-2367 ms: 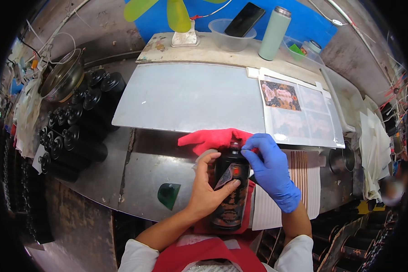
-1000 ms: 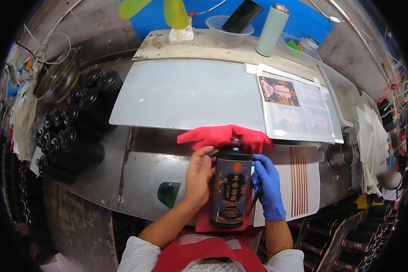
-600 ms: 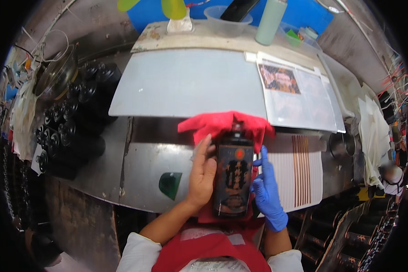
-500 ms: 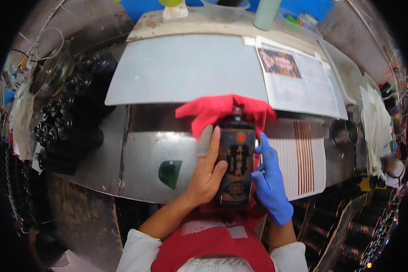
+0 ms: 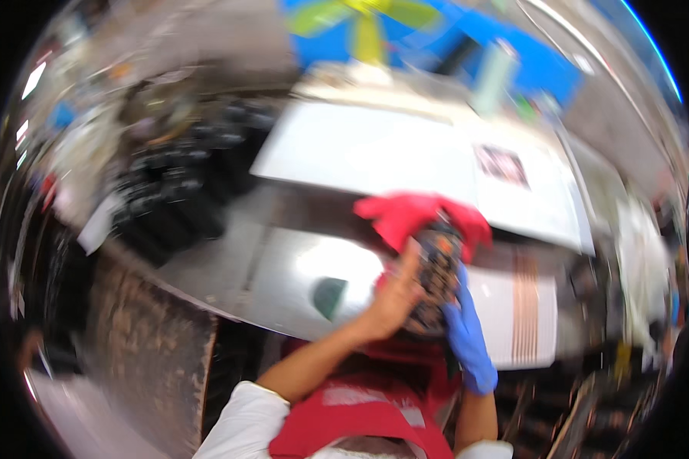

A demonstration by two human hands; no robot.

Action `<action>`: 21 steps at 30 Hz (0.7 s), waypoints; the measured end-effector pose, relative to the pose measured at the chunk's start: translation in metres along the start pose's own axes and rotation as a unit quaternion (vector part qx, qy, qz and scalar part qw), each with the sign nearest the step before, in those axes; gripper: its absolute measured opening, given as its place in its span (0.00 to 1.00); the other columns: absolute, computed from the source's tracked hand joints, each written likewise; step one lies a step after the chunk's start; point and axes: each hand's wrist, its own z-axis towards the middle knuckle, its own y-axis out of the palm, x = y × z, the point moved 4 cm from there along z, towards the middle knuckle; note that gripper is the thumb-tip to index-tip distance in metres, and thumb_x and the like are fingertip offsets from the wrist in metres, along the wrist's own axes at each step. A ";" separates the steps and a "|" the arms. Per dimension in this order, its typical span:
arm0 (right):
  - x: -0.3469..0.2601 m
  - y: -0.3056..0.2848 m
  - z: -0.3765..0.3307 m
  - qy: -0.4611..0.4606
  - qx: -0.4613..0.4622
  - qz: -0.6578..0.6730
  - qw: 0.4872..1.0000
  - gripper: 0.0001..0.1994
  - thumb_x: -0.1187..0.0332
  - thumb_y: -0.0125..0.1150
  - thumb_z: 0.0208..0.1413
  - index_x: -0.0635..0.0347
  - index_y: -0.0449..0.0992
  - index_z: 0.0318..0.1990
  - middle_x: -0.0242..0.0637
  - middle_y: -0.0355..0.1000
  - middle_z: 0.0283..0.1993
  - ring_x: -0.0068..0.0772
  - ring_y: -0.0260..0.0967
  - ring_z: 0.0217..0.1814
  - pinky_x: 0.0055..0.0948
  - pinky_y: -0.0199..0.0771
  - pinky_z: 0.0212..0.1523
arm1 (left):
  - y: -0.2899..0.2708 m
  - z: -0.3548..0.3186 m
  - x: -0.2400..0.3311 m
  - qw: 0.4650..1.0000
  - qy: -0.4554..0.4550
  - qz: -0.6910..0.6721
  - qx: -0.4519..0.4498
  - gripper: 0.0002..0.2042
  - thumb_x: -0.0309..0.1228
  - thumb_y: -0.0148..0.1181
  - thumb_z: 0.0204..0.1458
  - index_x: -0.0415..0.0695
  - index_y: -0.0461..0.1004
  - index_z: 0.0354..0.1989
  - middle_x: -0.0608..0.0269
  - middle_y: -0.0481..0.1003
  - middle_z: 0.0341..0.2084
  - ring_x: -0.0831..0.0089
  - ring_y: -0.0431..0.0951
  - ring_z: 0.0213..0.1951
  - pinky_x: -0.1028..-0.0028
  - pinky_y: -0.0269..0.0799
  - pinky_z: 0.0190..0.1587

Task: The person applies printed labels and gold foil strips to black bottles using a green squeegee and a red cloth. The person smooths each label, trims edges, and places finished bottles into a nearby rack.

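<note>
Between my two hands stands a black bottle (image 5: 439, 264) with gold and orange markings on its front, its neck pointing away from me. My bare left hand (image 5: 396, 294) presses along its left side. My right hand (image 5: 467, 329), in a blue glove, grips its right side. Behind the bottle's upper part a red cloth (image 5: 394, 216) spreads out. A dark green flat piece (image 5: 329, 297) lies on the metal table (image 5: 272, 268) left of my left hand. The picture is smeared by motion, so fine detail is lost.
Several black bottles (image 5: 180, 191) crowd the table's left side. Behind the cloth lies a pale board (image 5: 367, 145), with a printed sheet (image 5: 513, 176) on its right. A white sheet with brown strips (image 5: 524, 310) lies right of my glove. A yellow-green fan (image 5: 364, 19) stands at the back.
The view has swung left, so the whole scene sits further right and is blurred. Both hands still hold the bottle, which now leans slightly.
</note>
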 end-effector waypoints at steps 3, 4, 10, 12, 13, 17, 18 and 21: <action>0.020 -0.007 -0.007 0.055 -0.006 0.091 0.994 0.29 0.61 0.41 0.63 0.61 0.43 0.67 0.44 0.51 0.65 0.36 0.52 0.66 0.31 0.55 0.63 | 0.018 0.004 -0.002 0.980 -0.075 -0.181 -0.031 0.34 0.32 0.42 0.60 0.38 0.28 0.66 0.48 0.32 0.67 0.63 0.36 0.68 0.70 0.40 0.66; 0.017 -0.005 -0.009 0.046 -0.019 0.074 0.996 0.28 0.60 0.41 0.63 0.61 0.44 0.66 0.43 0.52 0.64 0.35 0.53 0.63 0.30 0.56 0.60 | 0.016 0.003 -0.004 0.989 -0.070 -0.126 -0.046 0.34 0.36 0.40 0.61 0.40 0.25 0.66 0.48 0.32 0.67 0.62 0.37 0.68 0.69 0.39 0.66; 0.032 -0.007 -0.027 0.095 -0.026 0.056 0.994 0.25 0.56 0.37 0.63 0.59 0.51 0.64 0.39 0.57 0.58 0.30 0.57 0.50 0.26 0.59 0.45 | -0.002 -0.034 0.008 0.998 0.013 -0.050 -0.044 0.35 0.50 0.35 0.60 0.44 0.29 0.67 0.44 0.44 0.65 0.56 0.48 0.66 0.71 0.40 0.64; 0.040 -0.017 -0.032 0.111 -0.020 0.061 0.992 0.25 0.54 0.36 0.64 0.59 0.53 0.63 0.38 0.59 0.56 0.28 0.58 0.46 0.25 0.60 0.40 | 0.008 -0.043 -0.004 0.995 0.088 0.003 0.045 0.33 0.46 0.35 0.62 0.40 0.32 0.67 0.41 0.60 0.52 0.52 0.64 0.52 0.68 0.54 0.56; 0.045 -0.025 -0.034 0.118 -0.013 0.065 0.991 0.25 0.54 0.35 0.64 0.58 0.55 0.62 0.37 0.60 0.55 0.27 0.59 0.43 0.24 0.60 0.37 | 0.009 -0.044 -0.005 0.999 0.052 -0.005 0.012 0.33 0.47 0.34 0.62 0.39 0.32 0.67 0.40 0.59 0.54 0.52 0.63 0.53 0.68 0.53 0.57; 0.078 -0.051 -0.035 0.168 -0.017 0.099 0.981 0.25 0.51 0.33 0.64 0.57 0.59 0.60 0.35 0.64 0.51 0.24 0.61 0.34 0.22 0.62 0.27 | 0.016 -0.045 -0.002 0.997 0.064 0.000 0.039 0.34 0.49 0.31 0.61 0.39 0.31 0.67 0.39 0.53 0.60 0.52 0.60 0.58 0.68 0.50 0.60; 0.092 -0.058 -0.028 0.187 -0.032 0.119 0.975 0.25 0.50 0.32 0.64 0.57 0.61 0.60 0.34 0.65 0.50 0.23 0.62 0.32 0.21 0.63 0.25 | 0.017 -0.045 -0.002 0.997 0.067 0.008 0.047 0.34 0.49 0.31 0.61 0.39 0.31 0.67 0.39 0.53 0.60 0.52 0.59 0.59 0.67 0.50 0.61; 0.027 -0.044 -0.030 0.264 0.013 0.023 0.964 0.28 0.44 0.34 0.62 0.56 0.64 0.57 0.33 0.67 0.43 0.20 0.59 0.26 0.20 0.59 0.20 | 0.024 -0.046 -0.007 0.996 0.061 0.011 0.066 0.33 0.47 0.33 0.61 0.39 0.33 0.67 0.41 0.52 0.61 0.54 0.57 0.60 0.67 0.47 0.62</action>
